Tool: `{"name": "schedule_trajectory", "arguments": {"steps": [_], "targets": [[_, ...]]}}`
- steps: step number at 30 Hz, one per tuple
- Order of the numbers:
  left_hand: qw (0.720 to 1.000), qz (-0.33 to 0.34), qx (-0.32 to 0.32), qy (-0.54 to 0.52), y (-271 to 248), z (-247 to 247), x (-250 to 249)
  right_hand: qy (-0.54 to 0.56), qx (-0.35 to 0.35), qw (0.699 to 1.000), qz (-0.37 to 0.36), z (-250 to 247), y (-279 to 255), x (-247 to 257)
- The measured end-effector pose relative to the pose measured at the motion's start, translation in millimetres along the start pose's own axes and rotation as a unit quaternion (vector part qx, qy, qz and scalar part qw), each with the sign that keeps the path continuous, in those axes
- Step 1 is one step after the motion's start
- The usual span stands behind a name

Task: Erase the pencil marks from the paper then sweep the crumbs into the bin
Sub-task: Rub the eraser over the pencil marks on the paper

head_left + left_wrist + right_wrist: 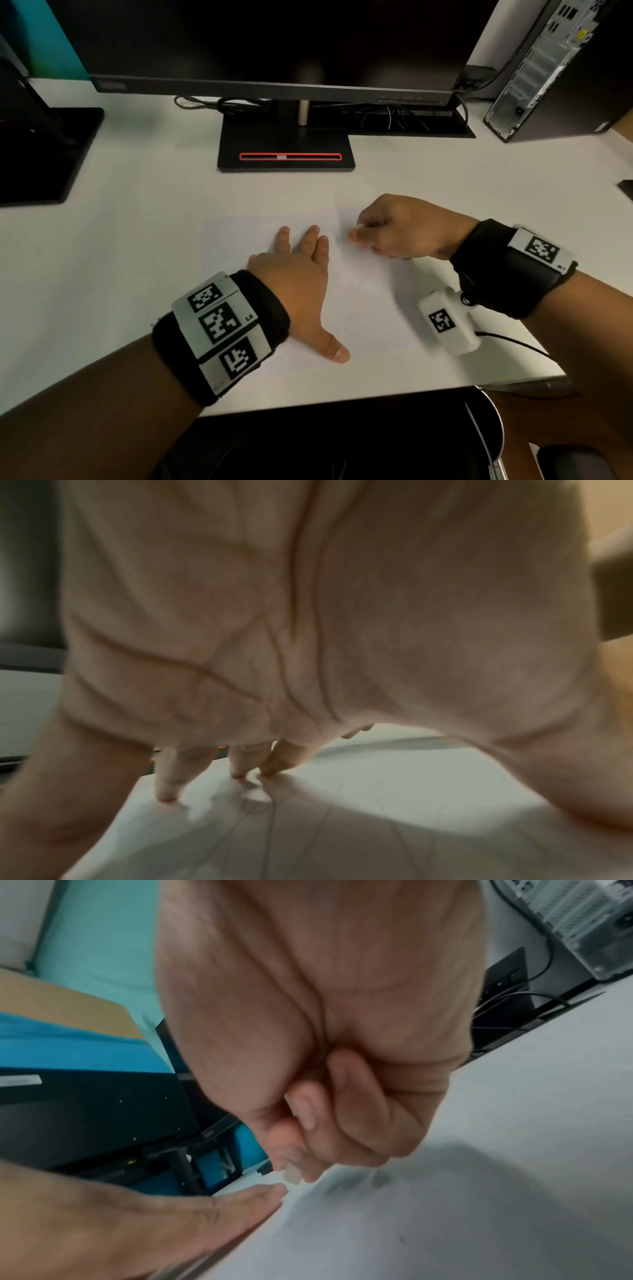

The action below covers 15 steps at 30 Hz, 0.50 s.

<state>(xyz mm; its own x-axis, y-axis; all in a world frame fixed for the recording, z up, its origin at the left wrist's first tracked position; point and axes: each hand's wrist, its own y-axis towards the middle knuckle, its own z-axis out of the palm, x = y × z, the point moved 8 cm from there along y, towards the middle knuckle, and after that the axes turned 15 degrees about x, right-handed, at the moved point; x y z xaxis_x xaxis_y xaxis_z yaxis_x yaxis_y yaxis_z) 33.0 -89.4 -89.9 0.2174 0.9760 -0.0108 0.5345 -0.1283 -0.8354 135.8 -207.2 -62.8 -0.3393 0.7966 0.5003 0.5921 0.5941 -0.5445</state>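
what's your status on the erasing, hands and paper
Left hand flat, pinning paper. Right hand pinching eraser at paper's far edge. Faint marks remain. Nothing blocking.

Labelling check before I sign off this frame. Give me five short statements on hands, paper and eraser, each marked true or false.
1. The left hand lies flat on the paper with fingers spread. True.
2. The right hand is open and holds nothing. False: its fingers curl round a small pale eraser, whose tip pokes out of the grip.
3. The two hands are clasped together. False: they are close but apart, the left fingertips just short of the right.
4. Faint pencil marks show on the paper near the left thumb. True.
5. The monitor base sits on top of the paper. False: it stands farther back on the desk.
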Motion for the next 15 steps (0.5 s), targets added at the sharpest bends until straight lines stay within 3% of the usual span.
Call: {"name": "schedule_trajectory", "arguments": {"steps": [7, 9, 13, 15], "targets": [[0.999, -0.03, 0.001, -0.018, -2, 2, 6, -0.025, -0.007, 0.999, 0.048, -11, 25, -5], [0.999, -0.031, 0.0, -0.02, -1, 3, 6, -0.058, -0.021, 0.997, 0.043, -14, 24, 0], [0.999, -0.031, -0.001, -0.017, -1, 3, 7, -0.106, 0.037, 0.994, 0.005, 3, 29, 12], [0.999, -0.032, 0.001, -0.021, -1, 3, 6, -0.109, 0.003, 0.994, 0.018, -10, 30, 6]]}}
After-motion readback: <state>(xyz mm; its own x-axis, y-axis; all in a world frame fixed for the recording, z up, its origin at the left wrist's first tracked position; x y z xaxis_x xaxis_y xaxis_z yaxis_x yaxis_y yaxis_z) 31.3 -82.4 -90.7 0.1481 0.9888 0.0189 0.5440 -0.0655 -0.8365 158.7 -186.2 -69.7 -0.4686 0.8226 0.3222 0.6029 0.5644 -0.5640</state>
